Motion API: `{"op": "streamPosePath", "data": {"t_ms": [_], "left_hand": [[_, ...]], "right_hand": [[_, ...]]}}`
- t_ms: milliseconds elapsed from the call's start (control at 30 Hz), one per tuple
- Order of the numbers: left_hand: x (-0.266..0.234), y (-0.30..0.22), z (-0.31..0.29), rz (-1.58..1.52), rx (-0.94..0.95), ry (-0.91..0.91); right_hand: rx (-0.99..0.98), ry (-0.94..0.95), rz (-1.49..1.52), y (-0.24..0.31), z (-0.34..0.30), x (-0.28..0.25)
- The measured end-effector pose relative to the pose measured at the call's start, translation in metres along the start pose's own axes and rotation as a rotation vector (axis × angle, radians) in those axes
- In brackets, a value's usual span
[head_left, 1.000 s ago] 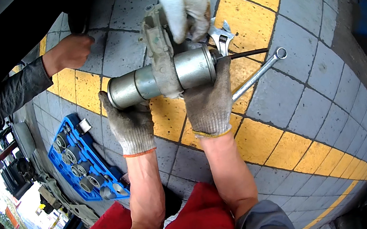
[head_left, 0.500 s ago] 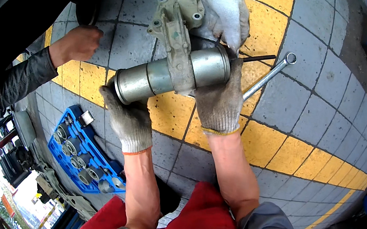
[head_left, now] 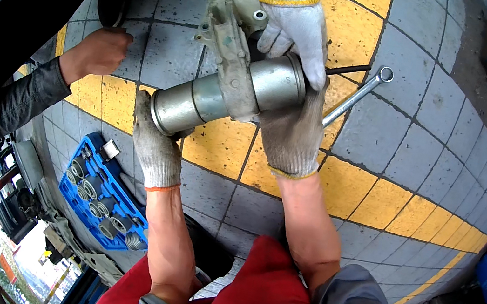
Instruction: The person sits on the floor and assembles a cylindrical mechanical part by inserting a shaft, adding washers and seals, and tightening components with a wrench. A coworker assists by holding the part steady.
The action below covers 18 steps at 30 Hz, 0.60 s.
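A silvery metal cylinder [head_left: 209, 98] passes through the collar of a dirty cast-metal bracket [head_left: 230, 79], tilted with its right end higher. My left hand [head_left: 154, 143], in a soiled knit glove, grips the cylinder's left end. Round the right end closes my right hand [head_left: 292, 131], also gloved, its fingertips partly hidden. Another person's white-gloved hand [head_left: 296, 29] reaches in from the top and touches that same end. A thin black rod [head_left: 348, 70] sticks out beside it. Just to the right a ring spanner [head_left: 359, 97] points up and right, its lower end hidden behind my right hand.
An open blue case [head_left: 66, 190] of several metal sleeves lies on the floor at the left. A person's bare fist [head_left: 102, 51] rests in the air near the left, beside dark clothing. Grey and yellow tiles [head_left: 218, 148] cover the floor.
My left hand has shifted slightly left and reset its hold on the cylinder's end. The other person's gloved hand has moved down and left, its fingers now over the cylinder's right end.
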<state>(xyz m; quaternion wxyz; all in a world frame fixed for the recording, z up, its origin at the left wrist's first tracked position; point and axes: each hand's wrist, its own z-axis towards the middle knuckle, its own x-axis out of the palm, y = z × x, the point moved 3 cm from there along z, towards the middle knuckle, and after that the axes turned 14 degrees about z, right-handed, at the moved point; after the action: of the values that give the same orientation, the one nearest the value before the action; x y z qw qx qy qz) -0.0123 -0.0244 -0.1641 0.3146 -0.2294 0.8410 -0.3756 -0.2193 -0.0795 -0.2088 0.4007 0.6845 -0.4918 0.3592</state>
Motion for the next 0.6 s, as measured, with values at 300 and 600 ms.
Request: {"op": "streamPosePath", "data": {"t_ms": [300,600], "left_hand": [[0.001,0.000,0.003,-0.100,0.007,-0.003],[-0.013,0.019,0.015,0.198,0.270,-0.089]], "right_hand": [[-0.057,0.141,-0.019,-0.002,-0.006,-0.014],[-0.080,0.163,-0.075,0.002,-0.002,-0.026]]}}
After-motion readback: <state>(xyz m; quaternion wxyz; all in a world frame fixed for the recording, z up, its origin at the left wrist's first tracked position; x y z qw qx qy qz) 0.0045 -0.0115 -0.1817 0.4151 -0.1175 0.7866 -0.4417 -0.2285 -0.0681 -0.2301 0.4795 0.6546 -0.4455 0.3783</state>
